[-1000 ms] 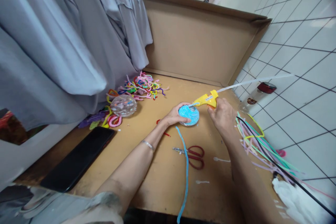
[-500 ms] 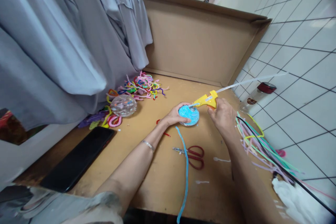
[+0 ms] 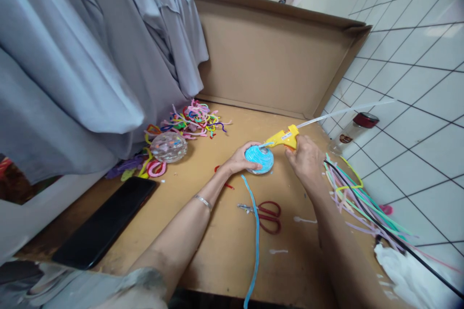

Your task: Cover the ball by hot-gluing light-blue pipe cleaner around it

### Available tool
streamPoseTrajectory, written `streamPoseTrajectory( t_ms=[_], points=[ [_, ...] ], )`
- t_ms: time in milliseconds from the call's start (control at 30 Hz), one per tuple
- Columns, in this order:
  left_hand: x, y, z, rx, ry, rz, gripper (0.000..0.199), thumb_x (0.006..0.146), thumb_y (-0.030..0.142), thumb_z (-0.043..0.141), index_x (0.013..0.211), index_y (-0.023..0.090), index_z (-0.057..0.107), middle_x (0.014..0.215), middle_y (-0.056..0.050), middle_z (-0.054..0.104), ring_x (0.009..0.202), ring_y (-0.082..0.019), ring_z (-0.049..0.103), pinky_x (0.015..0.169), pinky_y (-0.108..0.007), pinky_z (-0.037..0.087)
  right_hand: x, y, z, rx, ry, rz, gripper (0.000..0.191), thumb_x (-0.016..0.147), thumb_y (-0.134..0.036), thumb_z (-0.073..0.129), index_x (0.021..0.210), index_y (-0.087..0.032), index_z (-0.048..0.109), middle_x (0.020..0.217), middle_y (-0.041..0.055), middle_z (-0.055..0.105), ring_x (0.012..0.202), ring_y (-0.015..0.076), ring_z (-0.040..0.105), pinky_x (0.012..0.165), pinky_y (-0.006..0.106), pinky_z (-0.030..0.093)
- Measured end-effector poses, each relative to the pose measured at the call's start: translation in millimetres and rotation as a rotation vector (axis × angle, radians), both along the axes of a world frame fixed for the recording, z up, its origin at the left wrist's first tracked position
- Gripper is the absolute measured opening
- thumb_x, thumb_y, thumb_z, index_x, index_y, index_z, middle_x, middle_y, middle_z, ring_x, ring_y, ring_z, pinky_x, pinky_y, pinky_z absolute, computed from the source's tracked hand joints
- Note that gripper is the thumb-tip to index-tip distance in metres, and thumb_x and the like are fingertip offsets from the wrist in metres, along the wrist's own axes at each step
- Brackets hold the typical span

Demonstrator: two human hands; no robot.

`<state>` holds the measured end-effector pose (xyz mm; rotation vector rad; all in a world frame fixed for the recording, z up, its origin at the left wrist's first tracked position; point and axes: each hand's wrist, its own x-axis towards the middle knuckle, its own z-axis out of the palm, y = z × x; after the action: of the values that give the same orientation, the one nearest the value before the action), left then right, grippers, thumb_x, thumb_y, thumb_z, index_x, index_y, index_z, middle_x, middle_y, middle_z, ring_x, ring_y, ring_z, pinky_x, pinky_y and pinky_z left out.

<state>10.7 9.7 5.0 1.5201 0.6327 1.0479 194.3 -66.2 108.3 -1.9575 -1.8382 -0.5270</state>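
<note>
My left hand grips a round ball wrapped in light-blue pipe cleaner, its thumb across the near side. In my right hand is a yellow hot glue gun, with a long clear glue stick poking out of its back. The gun's nozzle meets the top of the ball, by an opening in the blue wrapping. A loose blue pipe cleaner runs from near the ball toward the table's front edge, lying over red-handled scissors.
On the left are a clear faceted ball, a heap of colourful pipe cleaner pieces and a black phone. To the right lie long pipe cleaners, a black cord, white tissue and a red-lidded jar. Cardboard stands behind.
The whole view has shifted slightly. My hands, the blue ball and the glue gun keep nearly the same positions relative to each other.
</note>
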Motion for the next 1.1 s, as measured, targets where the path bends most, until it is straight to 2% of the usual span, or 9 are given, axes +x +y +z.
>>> streamPoseTrajectory(
  t_ms=[167,433,667,1100],
  points=[
    [0.5,1.2,-1.7,-0.009,-0.001,-0.003,0.084,0.046,0.026,0.087,0.122,0.017,0.053,0.119,-0.008,0.061,0.106,-0.022,0.059,0.096,-0.032,0.044,-1.0,0.2,1.1,-0.025,-0.002,-0.006,0.021,0.083,-0.026,0.054,0.099,-0.014,0.06,0.094,0.0108,0.062,0.08,0.0226,0.053,0.059,0.03,0.023],
    [0.1,1.6,-2.3,0.006,0.011,0.008,0.081,0.047,0.025,0.086,0.121,0.017,0.053,0.116,-0.007,0.062,0.103,-0.021,0.059,0.094,-0.031,0.045,2.9,-0.1,0.5,0.035,0.015,0.012,0.021,0.082,-0.026,0.052,0.097,-0.015,0.06,0.092,0.0104,0.062,0.078,0.0226,0.053,0.059,0.03,0.025],
    [0.1,0.9,-1.4,0.0,0.002,0.004,0.082,0.047,0.026,0.086,0.121,0.017,0.053,0.121,-0.009,0.06,0.106,-0.021,0.058,0.095,-0.031,0.044,1.8,0.8,-0.9,0.007,0.011,0.013,0.019,0.082,-0.026,0.053,0.097,-0.015,0.06,0.093,0.0107,0.063,0.08,0.0227,0.054,0.059,0.03,0.026],
    [0.3,1.2,-2.3,-0.002,0.001,0.006,0.083,0.046,0.025,0.086,0.122,0.016,0.053,0.118,-0.008,0.061,0.105,-0.022,0.059,0.094,-0.032,0.045,3.7,3.8,-0.7,-0.021,0.026,-0.009,0.023,0.082,-0.027,0.054,0.098,-0.013,0.063,0.092,0.0111,0.065,0.079,0.0227,0.055,0.059,0.029,0.026]
  ],
)
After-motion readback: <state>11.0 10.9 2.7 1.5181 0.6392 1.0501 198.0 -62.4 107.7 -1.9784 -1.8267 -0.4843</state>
